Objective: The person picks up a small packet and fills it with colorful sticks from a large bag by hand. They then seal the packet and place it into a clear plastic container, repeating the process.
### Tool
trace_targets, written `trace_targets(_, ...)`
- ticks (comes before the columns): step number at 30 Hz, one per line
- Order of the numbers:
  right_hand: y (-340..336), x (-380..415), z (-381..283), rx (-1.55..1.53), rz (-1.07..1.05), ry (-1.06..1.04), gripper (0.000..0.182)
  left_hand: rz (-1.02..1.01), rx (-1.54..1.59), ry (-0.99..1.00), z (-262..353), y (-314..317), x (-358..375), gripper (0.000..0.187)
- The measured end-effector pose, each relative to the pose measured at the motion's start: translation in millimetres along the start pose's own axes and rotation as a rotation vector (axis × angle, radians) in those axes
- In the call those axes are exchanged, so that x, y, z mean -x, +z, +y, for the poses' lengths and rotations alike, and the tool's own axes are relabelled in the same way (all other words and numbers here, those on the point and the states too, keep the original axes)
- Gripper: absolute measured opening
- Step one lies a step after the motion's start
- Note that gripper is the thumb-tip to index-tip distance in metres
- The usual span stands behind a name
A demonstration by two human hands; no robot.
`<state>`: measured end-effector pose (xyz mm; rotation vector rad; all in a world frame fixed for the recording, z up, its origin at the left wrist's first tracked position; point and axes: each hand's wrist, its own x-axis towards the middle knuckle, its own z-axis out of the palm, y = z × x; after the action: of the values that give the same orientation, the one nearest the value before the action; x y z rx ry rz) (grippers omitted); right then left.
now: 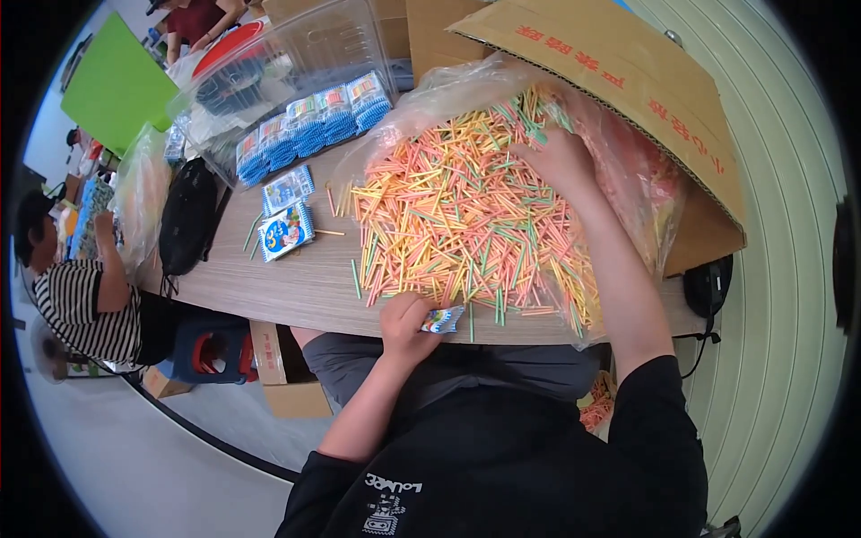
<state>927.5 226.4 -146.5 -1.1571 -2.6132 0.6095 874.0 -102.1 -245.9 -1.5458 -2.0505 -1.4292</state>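
1. packet (444,319), small, blue and white, at near edge of table (242,291); held in left hand (408,325). left fingers curled together, clamped on packet, its printed end showing to the right of them.
2. loose sticks: several green ones lie on the bare wood beside the near edge of the pile, some just right of the left hand, one farther left.
3. stick pile (448,211): pink, yellow, orange and green, thin and short, heaped in many directions over the middle of the table. clear plastic liner (439,85) rises around its far side and lies crumpled at right.
4. right hand (560,161): reaches over the far right part of the pile, beside green sticks. thumb stands apart from the other fingers; their tips are partly hidden, so cannot tell whether anything is pinched.
5. two packets (285,231), blue and white, left of the pile, flat on the table, the nearer one overlapping the farther.
6. black pouch (188,215) at left edge of table.
7. clear bin (350,40), far left, tilted; row of packets (305,125) stacked inside.
8. cardboard carton (628,76), far right, red printing on its flap, partly around the liner.
9. beyond: co-worker in striped shirt (85,309) at left; green board (121,85) and person in dark red top (199,20) at far left.
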Motion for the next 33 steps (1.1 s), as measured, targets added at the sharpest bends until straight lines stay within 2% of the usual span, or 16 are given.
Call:
trace_targets(2, 5, 14, 4, -0.112, 0.042, -0.047, 0.054, -0.003, -0.007, -0.003, 0, 0, 2, 0.023)
trace_targets(5, 23, 58, -2, -0.793, 0.122, -0.206, 0.045, 0.002, -0.021, -0.014, 1, 2, 3, 0.023)
trace_targets(9, 41, 111, -8, -1.006, -0.001, -0.110, 0.032, 0.013, -0.029, -0.010, 3, 0, -1, 0.023)
trace_targets(13, 43, 159, -20, -1.149, -0.054, -0.296, 0.034, -0.078, 0.038, -0.006, 19, -5, -6, 0.019)
trace_targets(15, 43, 174, -33, -1.279, -0.048, -0.432, 0.035, -0.107, 0.621, -0.611, 61, -5, -22, 0.019)
trace_targets(16, 41, 177, -38, -1.285, -0.053, -0.432, 0.035, -0.110, 0.911, -0.914, 74, -4, -25, 0.019)
trace_targets(17, 39, 179, -45, -1.198, 0.008, -0.557, 0.035, -0.104, 0.905, -0.913, 79, -3, -26, 0.019)
trace_targets(19, 35, 180, -53, -1.012, 0.140, -0.795, 0.034, -0.086, 1.260, -1.000, 85, -1, -30, 0.021)
trace_targets(20, 33, 180, -54, -1.020, 0.144, -0.793, 0.034, -0.082, 1.439, -1.044, 85, -2, -30, 0.021)
trace_targets(23, 31, 180, -51, -0.903, 0.275, -0.843, 0.030, -0.129, 1.552, -1.061, 66, 2, -17, 0.023)
trace_targets(25, 34, 183, -46, -0.902, 0.265, -0.823, 0.030, -0.152, 1.621, -1.067, 67, 3, -22, 0.024)
trace_targets(28, 37, 186, -42, -0.909, 0.241, -0.800, 0.035, -0.153, 1.607, -0.977, 75, -2, -27, 0.026)
trace_targets(31, 38, 189, -42, -0.958, 0.262, -0.774, 0.025, -0.162, 1.623, -0.966, 74, -2, -21, 0.026)
trace_targets(33, 35, 188, -41, -0.915, 0.278, -0.802, 0.025, -0.171, 1.631, -0.961, 72, -2, -19, 0.026)
